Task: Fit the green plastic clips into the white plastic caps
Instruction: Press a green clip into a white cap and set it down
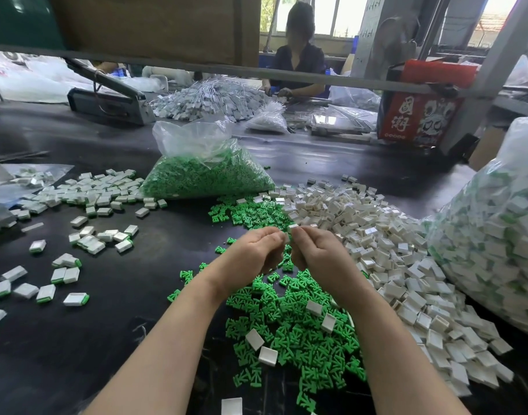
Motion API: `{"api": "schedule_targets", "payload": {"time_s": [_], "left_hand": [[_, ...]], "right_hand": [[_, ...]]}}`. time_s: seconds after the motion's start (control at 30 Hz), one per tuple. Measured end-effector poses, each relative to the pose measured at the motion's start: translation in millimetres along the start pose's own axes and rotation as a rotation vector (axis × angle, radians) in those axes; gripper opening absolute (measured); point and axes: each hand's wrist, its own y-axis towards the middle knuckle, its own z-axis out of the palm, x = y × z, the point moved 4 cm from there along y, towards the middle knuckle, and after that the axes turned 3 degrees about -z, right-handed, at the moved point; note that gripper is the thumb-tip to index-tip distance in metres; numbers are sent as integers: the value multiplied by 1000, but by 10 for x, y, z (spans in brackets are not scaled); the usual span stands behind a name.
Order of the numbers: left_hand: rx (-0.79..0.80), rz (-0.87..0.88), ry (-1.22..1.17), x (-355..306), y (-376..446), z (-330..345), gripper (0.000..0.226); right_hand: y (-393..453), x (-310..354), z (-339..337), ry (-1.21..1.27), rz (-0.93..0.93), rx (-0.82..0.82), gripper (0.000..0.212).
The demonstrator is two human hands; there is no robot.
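Just above the loose heap of green clips (289,327) on the dark surface (113,333), I have both hands raised and brought together, fingertips nearly meeting. My right hand (316,250) has its fingers curled and pinches a small white cap (292,227) at the tips; the cap is a flat, boxy rectangle of off-white plastic. My left hand (256,250) is curled too, fingers drawn in toward that cap, but I cannot tell what it holds, since the fingers hide whatever is inside. The clips in the heap are bright green, small, and branched like little trees with a flat base, lying tangled every which way, with a few white caps scattered on top of them. To the right of the heap, touching it, spreads a broad pile of empty white caps (391,259), many showing a hollow open side. Left of the heap, well apart, lie finished pieces (86,202): white caps with a green edge showing along one side, scattered loosely. Beyond the heap stands a clear bag of green clips (206,175), its top open. Far right of the heap bulges a large clear bag of assembled pieces (493,229). Beyond the green bag, another person (298,61) sits at the surface.
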Motion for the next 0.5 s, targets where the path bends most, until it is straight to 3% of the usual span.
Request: {"api": "schedule_targets", "payload": {"time_s": [0.2, 0.5], "left_hand": [[92, 27, -10, -42, -28, 26, 26], [-78, 72, -71, -35, -3, 118, 32]], "right_hand": [[-10, -50, 4, 152, 62, 123, 36], [37, -14, 71, 58, -23, -165, 35]]}}
